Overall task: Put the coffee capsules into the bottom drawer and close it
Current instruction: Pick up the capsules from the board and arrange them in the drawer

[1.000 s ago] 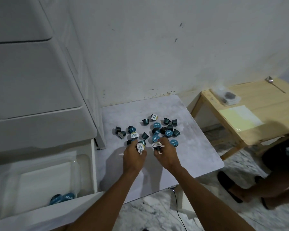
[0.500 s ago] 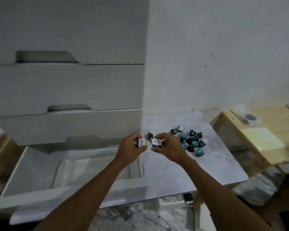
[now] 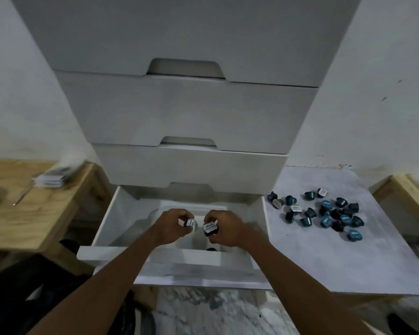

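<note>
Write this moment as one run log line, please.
left hand holds white-lidded dark coffee capsule | right hand holds second white-lidded capsule | both over open white bottom drawer | teal capsules lie on grey table

Two capsules (image 3: 210, 228) above open bottom drawer (image 3: 111, 254); remaining capsules (image 3: 326, 204) scattered right.

The white bottom drawer (image 3: 111, 253) lies open upward, its rear roofed by the closed white drawer front (image 3: 191, 165) above. Left hand (image 3: 172, 226) and right hand (image 3: 228, 228), each pinching a dark coffee capsule (image 3: 210, 228), hang over its middle; both sides free.
</note>
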